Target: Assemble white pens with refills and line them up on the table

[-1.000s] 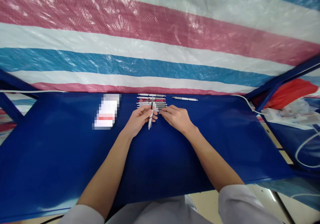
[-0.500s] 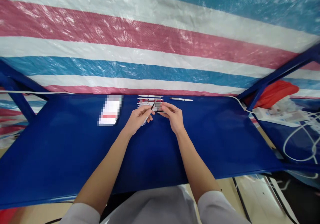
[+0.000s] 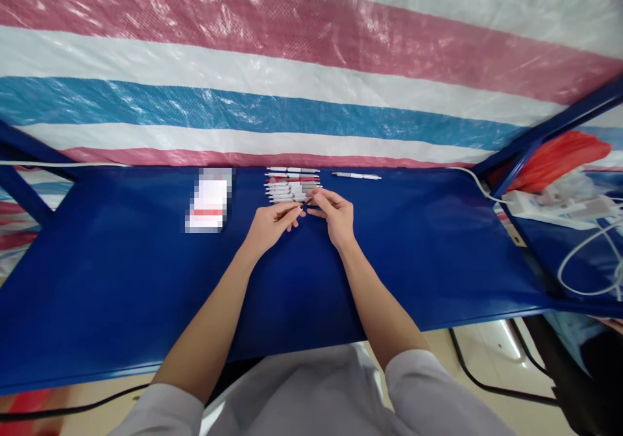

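Note:
My left hand (image 3: 270, 226) is closed in a pinch around a pen, which its fingers almost wholly hide. Facing it, my right hand (image 3: 337, 217) pinches a small dark pen part (image 3: 309, 200), and the fingertips of both hands nearly meet. Just beyond the fingers, several pens (image 3: 287, 189) with white, grey and red barrels lie side by side in a stack of rows. One separate white and grey pen (image 3: 357, 176) lies to the right of that group, near the table's back edge.
A blurred-out phone-like object (image 3: 209, 201) lies on the blue table (image 3: 136, 280) at left. Striped plastic sheeting (image 3: 292, 53) hangs behind. Blue frame bars (image 3: 525, 157) stand at both sides. At right are a red bag (image 3: 559, 163), a white power strip (image 3: 549, 209) and looped cables.
My hands have come closer together, and the pen in my left hand, seen tilted with its dark end up before, is now mostly covered. The camera view has tipped slightly down.

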`<state>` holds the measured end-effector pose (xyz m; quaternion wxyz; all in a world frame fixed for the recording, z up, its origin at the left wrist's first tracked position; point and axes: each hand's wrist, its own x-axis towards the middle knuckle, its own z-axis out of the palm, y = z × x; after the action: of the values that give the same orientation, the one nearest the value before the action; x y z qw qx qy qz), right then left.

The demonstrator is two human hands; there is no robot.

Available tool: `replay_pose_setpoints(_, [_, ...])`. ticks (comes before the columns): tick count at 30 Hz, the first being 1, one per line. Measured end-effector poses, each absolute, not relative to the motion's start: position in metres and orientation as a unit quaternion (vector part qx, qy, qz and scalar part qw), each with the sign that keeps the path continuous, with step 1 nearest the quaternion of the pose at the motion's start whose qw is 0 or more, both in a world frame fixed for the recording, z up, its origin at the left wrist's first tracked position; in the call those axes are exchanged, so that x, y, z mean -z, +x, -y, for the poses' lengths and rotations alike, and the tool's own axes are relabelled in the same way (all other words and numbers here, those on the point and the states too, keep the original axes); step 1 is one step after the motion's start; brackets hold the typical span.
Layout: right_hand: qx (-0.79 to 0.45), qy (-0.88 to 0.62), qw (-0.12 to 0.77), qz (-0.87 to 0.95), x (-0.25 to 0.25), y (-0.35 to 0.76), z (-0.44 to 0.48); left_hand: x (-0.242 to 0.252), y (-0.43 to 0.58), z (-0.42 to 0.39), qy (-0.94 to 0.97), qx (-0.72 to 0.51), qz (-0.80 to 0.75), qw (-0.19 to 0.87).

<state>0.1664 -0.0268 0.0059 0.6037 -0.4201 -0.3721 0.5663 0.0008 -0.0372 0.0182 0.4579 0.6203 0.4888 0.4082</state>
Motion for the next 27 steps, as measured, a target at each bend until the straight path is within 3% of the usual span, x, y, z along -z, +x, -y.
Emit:
replay_pose_setpoints(10, [-0.539, -0.443, 0.607, 0.38, -0.007, 0.162, 0.029, -0.021, 0.004, 0.039, 0.583, -0.421, -0.526, 0.454])
replay_pose_setpoints(27, [-0.504, -0.431, 0.625, 0.412, -0.017, 0.17, 0.028, -0.016, 0.004, 0.047, 0.619, -0.403, -0.457, 0.496])
